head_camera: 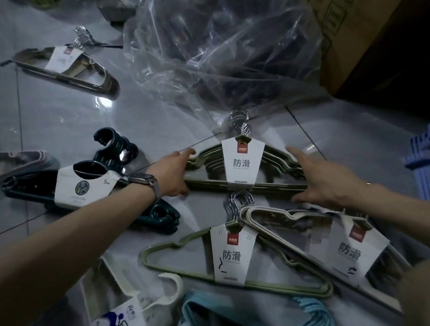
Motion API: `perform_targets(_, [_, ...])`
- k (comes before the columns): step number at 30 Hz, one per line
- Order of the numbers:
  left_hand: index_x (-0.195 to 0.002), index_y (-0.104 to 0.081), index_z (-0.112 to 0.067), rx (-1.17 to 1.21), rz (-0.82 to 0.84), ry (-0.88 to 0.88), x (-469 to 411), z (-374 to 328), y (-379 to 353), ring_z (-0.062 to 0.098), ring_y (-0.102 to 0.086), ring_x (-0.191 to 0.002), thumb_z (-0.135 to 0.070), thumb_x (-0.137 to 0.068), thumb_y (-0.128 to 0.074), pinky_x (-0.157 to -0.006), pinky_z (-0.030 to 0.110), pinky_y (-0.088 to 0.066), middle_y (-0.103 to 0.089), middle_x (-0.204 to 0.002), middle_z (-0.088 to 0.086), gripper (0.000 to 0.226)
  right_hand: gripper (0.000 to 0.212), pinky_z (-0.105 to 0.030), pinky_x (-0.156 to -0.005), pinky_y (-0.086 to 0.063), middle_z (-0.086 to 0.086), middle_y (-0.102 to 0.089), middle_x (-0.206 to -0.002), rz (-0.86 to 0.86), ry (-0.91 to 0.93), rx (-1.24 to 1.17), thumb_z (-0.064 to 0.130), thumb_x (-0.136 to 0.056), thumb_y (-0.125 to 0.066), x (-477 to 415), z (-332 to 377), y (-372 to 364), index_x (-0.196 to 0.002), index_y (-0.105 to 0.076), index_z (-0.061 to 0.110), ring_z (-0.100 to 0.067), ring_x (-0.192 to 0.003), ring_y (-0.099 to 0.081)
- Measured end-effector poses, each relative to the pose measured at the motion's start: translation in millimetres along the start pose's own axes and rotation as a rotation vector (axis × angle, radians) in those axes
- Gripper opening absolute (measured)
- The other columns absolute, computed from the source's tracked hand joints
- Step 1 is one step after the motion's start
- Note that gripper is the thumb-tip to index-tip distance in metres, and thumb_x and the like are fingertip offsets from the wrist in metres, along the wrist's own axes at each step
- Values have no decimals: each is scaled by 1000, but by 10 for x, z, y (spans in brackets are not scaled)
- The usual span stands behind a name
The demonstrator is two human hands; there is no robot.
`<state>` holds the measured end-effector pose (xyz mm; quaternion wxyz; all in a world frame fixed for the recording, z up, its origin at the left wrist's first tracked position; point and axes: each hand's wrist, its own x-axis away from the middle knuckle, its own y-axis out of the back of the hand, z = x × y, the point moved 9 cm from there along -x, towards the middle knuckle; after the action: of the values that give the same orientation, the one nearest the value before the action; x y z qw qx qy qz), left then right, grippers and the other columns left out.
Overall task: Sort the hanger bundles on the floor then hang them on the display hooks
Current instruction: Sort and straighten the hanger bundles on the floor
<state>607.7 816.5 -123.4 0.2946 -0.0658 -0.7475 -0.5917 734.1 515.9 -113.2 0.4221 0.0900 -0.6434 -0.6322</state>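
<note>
On the grey tiled floor (57, 121), below a clear plastic bag (228, 50), lies an olive-green hanger bundle (244, 166): thin frames banded by a white paper sleeve with a red square, chrome hooks pointing away. Both its ends are covered. The left hand (171, 174) curls its fingers round the left end, while the right hand (327, 179) lies spread, fingers straight, touching the right end.

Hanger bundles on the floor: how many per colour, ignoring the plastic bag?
Olive green: 2 (far olive green bundle, near olive green bundle)
Cream: 2 (right cream bundle, bottom-left cream bundle)
Dark teal: 1 (dark teal bundle)
Light blue: 1 (light blue bundle)
Olive-brown: 1 (olive-brown bundle, top left)
Pale: 1 (pale bundle, cut off at left edge)
Total: 8
</note>
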Motion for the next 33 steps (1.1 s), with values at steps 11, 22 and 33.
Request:
perform_targets(11, [-110,-55,-21,-133,-191,-88,-52,-110,238,29,-61,-84,-40,-77,-79,-65,38,-51,-61,-95,4,46,79,-40,-68,-55,-3,-66,-91,-84,55,14,53,-64,-82,-260,132,325,-128,-44,25,-30,-78,-62])
perform_targets(22, [-123,-51,-23,-166,-163,-76,25,-179,163,22,-57,-86,-38,-80,-79,-67,35,-50,-60,-105,1,54,82,-45,-70,-58,-3,-68,-102,-54,21,54,49,-68,-78,-272,32,190,-135,-35,29,-29,-82,-63])
perform_targets(33, [-151,-28,-28,46,-262,-190,594,-903,669,28,-38,-130,-55,-68,-83,-112,47,-39,-35,-145,7,104,54,-41,-101,-46,-8,-56,-136,-193,191,-150,28,-91,-67,559,935,665,-142,-52,15,-29,-126,-53])
